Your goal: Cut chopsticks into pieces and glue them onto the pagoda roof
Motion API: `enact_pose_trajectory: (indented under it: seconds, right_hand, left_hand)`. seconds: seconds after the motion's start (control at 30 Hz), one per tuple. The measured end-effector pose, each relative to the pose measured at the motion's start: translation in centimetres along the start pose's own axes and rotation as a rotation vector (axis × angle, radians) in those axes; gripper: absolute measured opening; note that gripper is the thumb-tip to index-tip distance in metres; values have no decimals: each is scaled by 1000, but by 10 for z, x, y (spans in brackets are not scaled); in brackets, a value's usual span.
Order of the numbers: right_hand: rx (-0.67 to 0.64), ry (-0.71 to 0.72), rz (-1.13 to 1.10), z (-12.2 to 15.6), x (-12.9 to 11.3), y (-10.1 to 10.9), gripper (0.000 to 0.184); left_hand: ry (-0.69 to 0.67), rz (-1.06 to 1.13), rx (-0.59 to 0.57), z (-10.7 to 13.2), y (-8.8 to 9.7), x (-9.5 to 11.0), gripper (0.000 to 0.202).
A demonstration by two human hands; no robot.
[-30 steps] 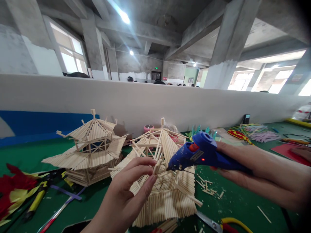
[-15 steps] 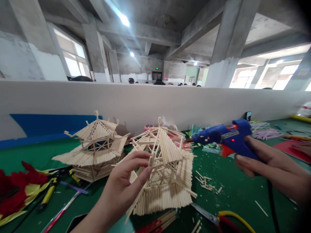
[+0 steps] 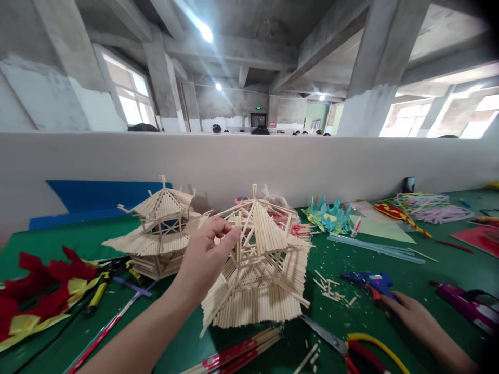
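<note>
On the green tabletop (image 3: 409, 267) we count two stick pavilions, a covered pavilion (image 3: 144, 240) and a part-roofed pavilion (image 3: 270, 231); two glue guns, a blue glue gun (image 3: 374, 281) and a purple glue gun (image 3: 465, 307); one pair of scissors (image 3: 331, 338) and one blue paper flower (image 3: 330, 215). We see the left hand (image 3: 208, 249) nearly closed, thumb and fingertips pinching a small stick (image 3: 238, 248) at the left side of the part-roofed pavilion's upper frame. The right hand (image 3: 415, 317) is curled on the blue glue gun's handle, low at the tabletop; we cannot tell whether the gun rests there. The part-roofed pavilion stands between the hands, just beside the left fingertips and well apart from the right hand. Beyond the left forearm we find the covered pavilion, nearer the tabletop's far edge, along the white partition (image 3: 249, 161).
</note>
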State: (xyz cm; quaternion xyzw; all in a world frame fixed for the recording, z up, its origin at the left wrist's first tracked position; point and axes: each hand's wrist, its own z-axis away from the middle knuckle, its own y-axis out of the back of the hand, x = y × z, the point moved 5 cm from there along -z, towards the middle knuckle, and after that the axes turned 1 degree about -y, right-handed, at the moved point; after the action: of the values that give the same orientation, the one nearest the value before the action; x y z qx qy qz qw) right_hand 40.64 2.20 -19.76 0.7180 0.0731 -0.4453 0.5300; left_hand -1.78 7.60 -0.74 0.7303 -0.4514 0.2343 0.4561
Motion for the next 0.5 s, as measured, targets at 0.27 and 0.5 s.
enact_pose_trajectory:
  seconds: [0.27,0.5]
  right_hand:
    - [-56,414,38,28,-116,3,39]
    - [-164,1032,-159,88,-261,-7,30]
  left_hand:
    - [-42,-129,-23,-9,-12,9,25]
    - [-86,-246,-75,-17,-16,10,28]
